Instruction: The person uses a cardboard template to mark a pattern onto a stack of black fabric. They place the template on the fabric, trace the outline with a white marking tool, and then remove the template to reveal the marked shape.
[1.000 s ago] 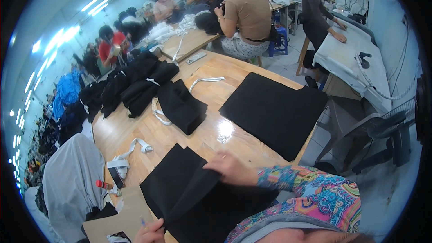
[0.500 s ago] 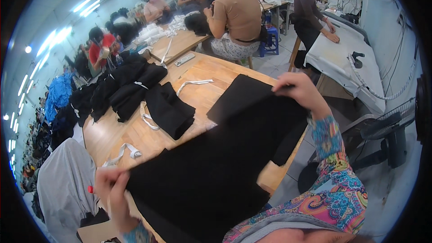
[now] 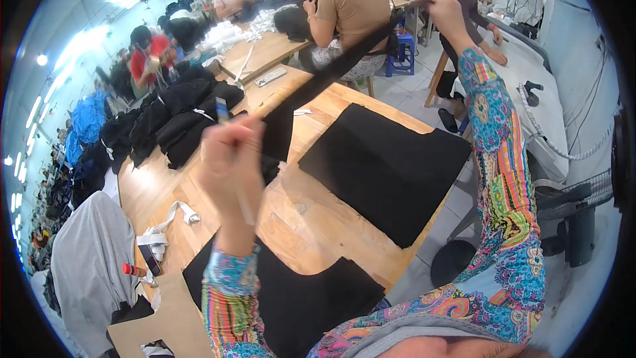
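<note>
Between my two raised hands a piece of black fabric (image 3: 331, 71) is stretched taut above the table, seen nearly edge-on as a dark slanting band. My left hand (image 3: 232, 156), smeared by motion, is closed at its near end. A narrow blue-and-yellow thing (image 3: 221, 109) shows just above that hand; I cannot make out whether it is held. My right hand (image 3: 442, 16) pinches the far end. Below lie two flat black fabric panels: one panel (image 3: 387, 166) at the table's right edge, another panel (image 3: 298, 295) close to my body with a curved cut-out.
The wooden table (image 3: 156, 192) bears tied black fabric bundles (image 3: 179, 106) at the left. White tape (image 3: 175, 215), a red-capped bottle (image 3: 132, 270) and cardboard (image 3: 165, 321) lie at the near left. A fan (image 3: 580, 202) stands right. A seated co-worker (image 3: 351, 10) is beyond the table.
Both hands have risen and moved away from my body, carrying the black fabric up off the table. The panels beneath are now uncovered. My left hand has also shifted right.
</note>
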A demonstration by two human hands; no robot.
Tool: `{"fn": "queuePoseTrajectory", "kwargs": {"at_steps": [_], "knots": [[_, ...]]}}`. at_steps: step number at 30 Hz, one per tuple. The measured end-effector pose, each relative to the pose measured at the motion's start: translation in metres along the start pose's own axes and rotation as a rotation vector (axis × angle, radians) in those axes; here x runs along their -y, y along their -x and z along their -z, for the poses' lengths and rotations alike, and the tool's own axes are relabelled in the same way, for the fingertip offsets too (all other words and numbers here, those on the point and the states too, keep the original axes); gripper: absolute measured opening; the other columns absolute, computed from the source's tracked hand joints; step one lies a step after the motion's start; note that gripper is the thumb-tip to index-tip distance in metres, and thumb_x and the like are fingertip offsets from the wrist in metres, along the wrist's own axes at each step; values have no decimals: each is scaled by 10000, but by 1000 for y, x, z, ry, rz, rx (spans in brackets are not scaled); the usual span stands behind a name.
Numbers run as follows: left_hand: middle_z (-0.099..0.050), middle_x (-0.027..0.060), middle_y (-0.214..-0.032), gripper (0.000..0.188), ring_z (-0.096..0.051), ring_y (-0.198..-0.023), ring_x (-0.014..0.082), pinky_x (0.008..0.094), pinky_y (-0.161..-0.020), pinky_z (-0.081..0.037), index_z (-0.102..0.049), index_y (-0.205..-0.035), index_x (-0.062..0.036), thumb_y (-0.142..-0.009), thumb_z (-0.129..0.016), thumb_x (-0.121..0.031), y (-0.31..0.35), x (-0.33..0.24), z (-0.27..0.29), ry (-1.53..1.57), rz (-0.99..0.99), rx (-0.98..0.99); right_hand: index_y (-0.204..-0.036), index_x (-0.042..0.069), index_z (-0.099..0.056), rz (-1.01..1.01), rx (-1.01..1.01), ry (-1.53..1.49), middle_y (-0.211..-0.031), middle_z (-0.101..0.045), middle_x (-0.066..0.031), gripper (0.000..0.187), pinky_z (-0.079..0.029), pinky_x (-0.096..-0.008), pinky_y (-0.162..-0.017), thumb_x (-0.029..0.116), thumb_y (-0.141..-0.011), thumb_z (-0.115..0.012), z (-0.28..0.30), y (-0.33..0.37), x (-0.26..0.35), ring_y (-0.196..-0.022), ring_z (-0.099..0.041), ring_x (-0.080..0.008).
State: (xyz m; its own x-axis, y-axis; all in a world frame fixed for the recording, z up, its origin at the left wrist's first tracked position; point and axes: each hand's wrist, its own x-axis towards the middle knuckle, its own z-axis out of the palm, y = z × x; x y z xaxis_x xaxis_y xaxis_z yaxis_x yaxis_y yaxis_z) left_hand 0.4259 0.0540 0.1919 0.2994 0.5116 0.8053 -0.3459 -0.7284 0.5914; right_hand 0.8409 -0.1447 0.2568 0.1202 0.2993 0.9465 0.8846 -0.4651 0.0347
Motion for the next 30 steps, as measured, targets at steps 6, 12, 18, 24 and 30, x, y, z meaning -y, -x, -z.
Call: {"fn": "queuePoseTrajectory", "kwargs": {"at_steps": [6, 12, 18, 24, 30], "knots": [[-661, 117, -852, 189, -641, -782, 218, 301, -689, -521, -578, -815, -9, -714, -611, 148, 115, 45, -56, -65, -117, 376, -751, 265, -742, -167, 168, 352, -834, -570, -25, 213, -433, -420, -719, 122, -732, -585, -14, 153, -54, -854, -543, -259], [-627, 90, -809, 146, -604, -783, 267, 372, -670, -474, -573, -829, -51, -720, -589, 46, 225, 69, -101, -19, -77, 609, -816, 230, -744, -514, 465, 357, -803, -676, -66, 237, -420, -414, -710, 106, -764, -549, 1, 296, -61, -819, -618, -283], [-579, 86, -749, 113, -570, -770, 256, 368, -680, -453, -574, -849, -56, -751, -575, 1, 286, 52, -120, 28, 7, 843, -899, 176, -740, -906, 502, 252, -904, -686, -119, 288, -463, -433, -791, 81, -792, -490, 26, 369, -66, -889, -638, -312], [-599, 108, -772, 102, -582, -796, 279, 377, -687, -471, -589, -868, -46, -774, -591, -7, 293, 42, -129, 55, 43, 944, -972, 66, -711, -926, 436, 66, -970, -668, -171, 304, -476, -383, -873, 59, -770, -485, 35, 396, -96, -949, -628, -338], [-616, 117, -813, 84, -595, -822, 283, 391, -733, -472, -588, -864, -48, -791, -620, -74, 295, 43, -113, 10, 100, 939, -1115, 194, -679, -1212, 652, 270, -1173, -618, -145, 391, -427, -421, -959, 140, -776, -491, 28, 402, -95, -1120, -558, -327]]}}
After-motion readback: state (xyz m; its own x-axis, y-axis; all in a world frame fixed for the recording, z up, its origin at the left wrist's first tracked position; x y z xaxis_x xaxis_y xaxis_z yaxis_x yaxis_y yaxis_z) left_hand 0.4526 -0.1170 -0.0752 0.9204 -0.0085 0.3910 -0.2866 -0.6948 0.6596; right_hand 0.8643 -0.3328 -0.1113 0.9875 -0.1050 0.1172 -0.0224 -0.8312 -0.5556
